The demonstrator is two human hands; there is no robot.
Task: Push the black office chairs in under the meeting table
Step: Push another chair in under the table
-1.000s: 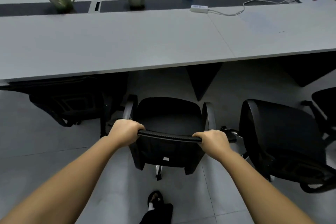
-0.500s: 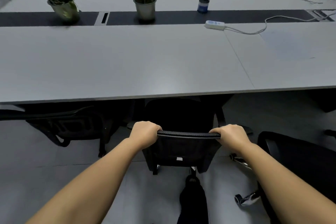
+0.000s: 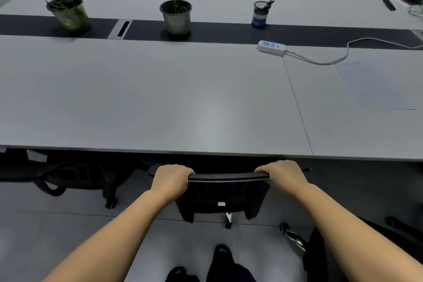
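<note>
1. The left hand (image 3: 170,182) gripped the left end of the top bar of the chair (image 3: 225,197), fingers curled over the bar's far side.
2. The right hand (image 3: 282,175) gripped the right end of the same bar in like manner, knuckles up.
3. The chair stood at the near edge of the table (image 3: 160,103); its seat was hidden in the shadow under the tabletop, and only the backrest and part of the base showed outside.
4. A second chair (image 3: 68,176) sat to the left, largely under the table, one caster showing on the floor.
5. A third chair (image 3: 320,256) showed at the lower right, well out from the table, with a chrome leg beside it.
6. On the table's dark centre strip stood two plant pots (image 3: 68,15) (image 3: 176,16) and a pen cup (image 3: 259,15).
7. A white power strip (image 3: 271,47) lay just in front of the strip, its cord trailing right.
8. Dark shoes (image 3: 219,263) showed on the floor behind the chair.
</note>
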